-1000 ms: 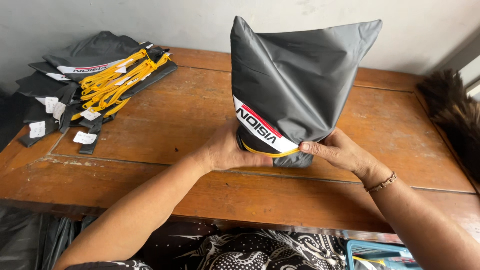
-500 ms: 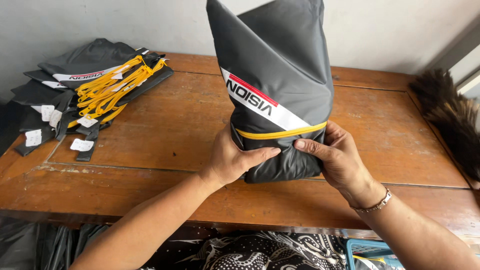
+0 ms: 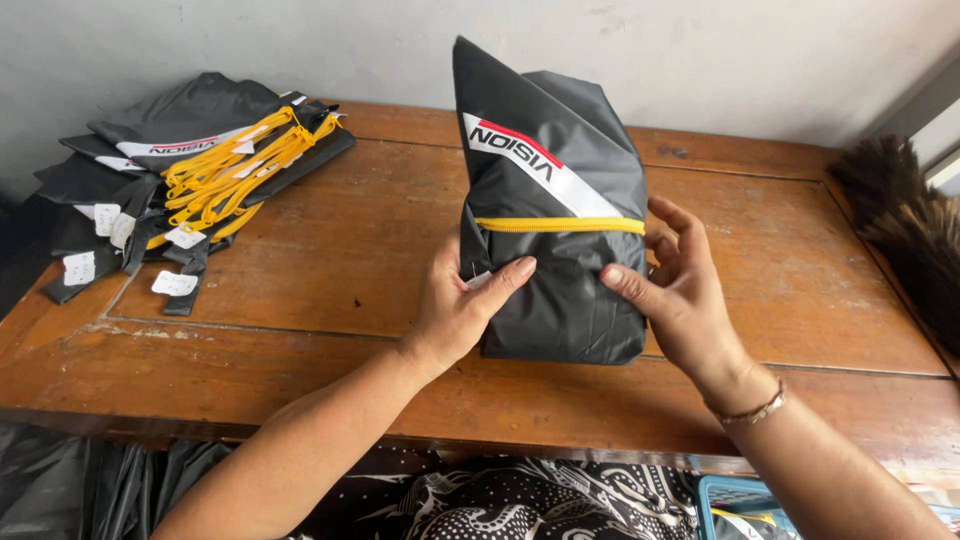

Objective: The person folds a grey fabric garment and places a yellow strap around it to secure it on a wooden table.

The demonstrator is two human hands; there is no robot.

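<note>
While the dark grey bag [image 3: 555, 230] is held upright on the wooden table [image 3: 330, 260], it is gripped from both sides. The left hand [image 3: 462, 305] is closed on the bag's left edge just below the yellow zip [image 3: 560, 225], with the thumb laid across the front. The right hand [image 3: 675, 285] is clamped on the right edge at the same height, its thumb pressed on the front panel and its fingers wrapped behind. The two hands are kept apart, with the bag between them. The lower part looks folded flat, while the top rises in loose points above the hands, so the folding step is judged to be in progress. The next move is judged to call for the loose top to be brought down and flattened while both edges are kept aligned. Far to the left of the left hand, a pile of similar folded bags [image 3: 190, 160] with yellow straps and white tags is laid on the table. A feather duster [image 3: 905, 225] is seen to the right of the right hand.
</note>
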